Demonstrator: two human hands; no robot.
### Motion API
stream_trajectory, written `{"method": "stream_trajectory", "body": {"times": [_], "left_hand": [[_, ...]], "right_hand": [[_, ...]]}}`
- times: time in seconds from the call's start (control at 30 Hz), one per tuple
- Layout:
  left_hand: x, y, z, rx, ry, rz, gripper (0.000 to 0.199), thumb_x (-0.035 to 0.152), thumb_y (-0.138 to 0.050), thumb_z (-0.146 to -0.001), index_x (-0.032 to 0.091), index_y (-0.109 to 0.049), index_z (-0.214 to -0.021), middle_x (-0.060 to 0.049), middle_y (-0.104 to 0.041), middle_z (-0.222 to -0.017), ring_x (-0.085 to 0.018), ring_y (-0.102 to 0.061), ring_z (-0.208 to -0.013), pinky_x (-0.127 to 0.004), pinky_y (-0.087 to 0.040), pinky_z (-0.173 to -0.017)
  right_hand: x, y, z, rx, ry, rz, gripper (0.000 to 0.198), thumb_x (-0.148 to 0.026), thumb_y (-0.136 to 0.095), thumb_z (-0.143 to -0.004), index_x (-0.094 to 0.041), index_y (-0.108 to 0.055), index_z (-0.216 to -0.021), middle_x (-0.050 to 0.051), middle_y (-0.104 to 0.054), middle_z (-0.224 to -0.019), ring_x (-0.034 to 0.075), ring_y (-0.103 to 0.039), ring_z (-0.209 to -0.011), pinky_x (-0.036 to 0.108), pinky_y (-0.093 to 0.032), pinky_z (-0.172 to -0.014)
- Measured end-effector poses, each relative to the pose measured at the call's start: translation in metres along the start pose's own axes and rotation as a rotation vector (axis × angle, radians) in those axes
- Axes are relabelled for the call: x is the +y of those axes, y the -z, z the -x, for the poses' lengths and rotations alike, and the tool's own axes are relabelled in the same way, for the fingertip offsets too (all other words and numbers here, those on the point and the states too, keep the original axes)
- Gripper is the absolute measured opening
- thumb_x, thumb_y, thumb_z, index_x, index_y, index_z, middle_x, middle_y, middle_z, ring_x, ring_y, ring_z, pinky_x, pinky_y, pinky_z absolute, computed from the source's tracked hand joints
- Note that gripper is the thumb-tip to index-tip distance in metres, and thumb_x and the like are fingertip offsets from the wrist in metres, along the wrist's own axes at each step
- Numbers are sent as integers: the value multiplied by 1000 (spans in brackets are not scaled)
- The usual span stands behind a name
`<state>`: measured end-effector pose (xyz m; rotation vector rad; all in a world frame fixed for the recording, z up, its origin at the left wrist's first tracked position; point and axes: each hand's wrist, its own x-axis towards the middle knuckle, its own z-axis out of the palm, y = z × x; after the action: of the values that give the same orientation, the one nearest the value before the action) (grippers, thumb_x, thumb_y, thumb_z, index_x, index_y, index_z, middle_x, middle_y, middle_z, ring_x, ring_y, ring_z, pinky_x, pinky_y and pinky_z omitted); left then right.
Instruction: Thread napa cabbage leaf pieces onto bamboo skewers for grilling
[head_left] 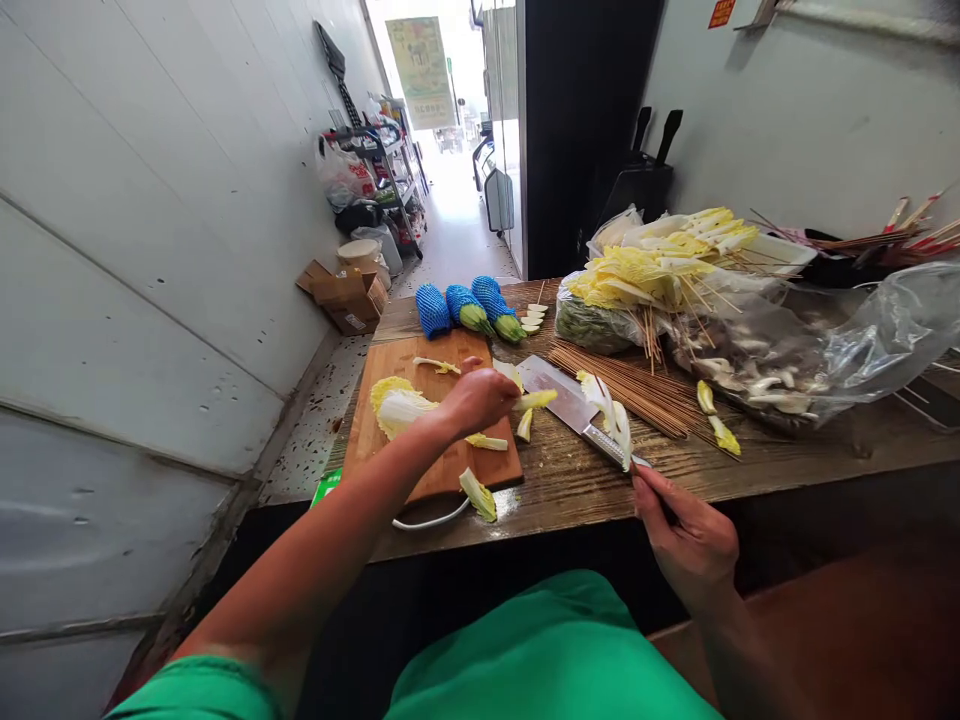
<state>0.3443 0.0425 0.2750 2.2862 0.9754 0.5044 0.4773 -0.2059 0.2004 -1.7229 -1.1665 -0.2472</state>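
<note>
My left hand (484,393) is closed over the right side of the wooden cutting board (382,455), pinching a pale yellow cabbage piece (541,400). Low at the table's front edge, my right hand (690,540) grips the lower end of a skewer of cabbage (611,420); the stick itself is mostly hidden. Under that cabbage lies a cleaver (561,392), its metal handle pointing toward my right hand. A larger piece of cabbage (401,408) rests on the board, with cut strips around it. One loose cabbage piece (478,494) is at the board's front edge.
Bamboo skewers (637,390) lie bundled right of the cleaver. Behind them are piled skewered cabbage leaves (667,260) and a plastic bag of mushrooms (765,380). Several vegetables in blue foam nets (461,305) line the back edge, beside sliced pieces (533,319).
</note>
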Motion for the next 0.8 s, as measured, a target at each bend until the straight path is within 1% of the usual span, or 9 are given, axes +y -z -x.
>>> {"method": "stream_trajectory", "body": {"times": [0.03,0.1,0.2,0.3,0.43,0.53,0.63,0.73,0.8], "left_hand": [[0,8,-2,-79,-50,-64,11,12,-63,-63,21,-68,-58,-3,-67,-65,-21,-61,-80,-42,-18,-104],[-4,25,-6,-156,-97,-181,18,9,-59,-65,22,-71,-67,-4,-70,-73,-22,-62,-86,-44,-14,-105],[-20,54,-6,-90,-54,-267,28,7,-55,-64,24,-71,-80,-7,-70,-92,-26,-60,-100,-46,-14,-105],[-42,83,7,-122,-15,-282,42,7,-58,-59,26,-68,-95,-7,-63,-114,-28,-52,-113,-42,-23,-104],[-75,112,38,-204,30,-369,54,9,-61,-55,25,-64,-106,-7,-54,-128,-26,-48,-119,-33,-31,-101],[-96,116,57,-174,8,-396,47,16,-62,-60,25,-63,-107,-7,-50,-132,-26,-49,-117,-34,-33,-100],[-106,111,65,-112,-44,-371,32,23,-61,-66,24,-64,-98,-7,-47,-135,-25,-50,-116,-35,-34,-100],[-100,105,70,0,-50,-336,27,23,-62,-68,24,-61,-94,-7,-52,-128,-25,-52,-111,-36,-36,-97],[-90,100,78,108,-33,-280,25,24,-62,-69,24,-59,-94,-6,-61,-114,-23,-56,-101,-35,-39,-92]], "right_hand": [[0,0,1,-2,0,-5,22,-30,-54,-84,-23,-69,-99,2,-73,-87,17,-70,-69,26,-57,-68],[-1,-1,2,-7,7,-13,22,-31,-55,-84,-23,-69,-99,2,-73,-89,18,-70,-71,26,-57,-69],[-4,-2,2,-26,11,-14,22,-31,-54,-85,-23,-69,-99,2,-72,-91,18,-70,-76,26,-57,-71],[-6,-3,2,-43,19,-12,22,-32,-54,-85,-23,-69,-99,2,-72,-91,18,-69,-77,25,-57,-70],[-8,-4,2,-38,45,-37,22,-30,-55,-84,-23,-69,-99,1,-72,-91,18,-69,-78,24,-57,-71],[-11,-7,2,-50,43,-46,21,-31,-55,-84,-24,-69,-99,1,-72,-91,18,-70,-77,25,-57,-71],[-14,-10,2,-59,74,-71,21,-31,-55,-84,-24,-69,-99,1,-72,-90,18,-70,-76,25,-57,-70],[-19,-14,4,-85,115,-100,21,-29,-55,-84,-23,-68,-100,2,-72,-90,18,-70,-76,26,-57,-71],[-25,-20,4,-117,149,-121,21,-27,-54,-85,-23,-68,-101,3,-72,-91,18,-69,-77,27,-57,-72]]}}
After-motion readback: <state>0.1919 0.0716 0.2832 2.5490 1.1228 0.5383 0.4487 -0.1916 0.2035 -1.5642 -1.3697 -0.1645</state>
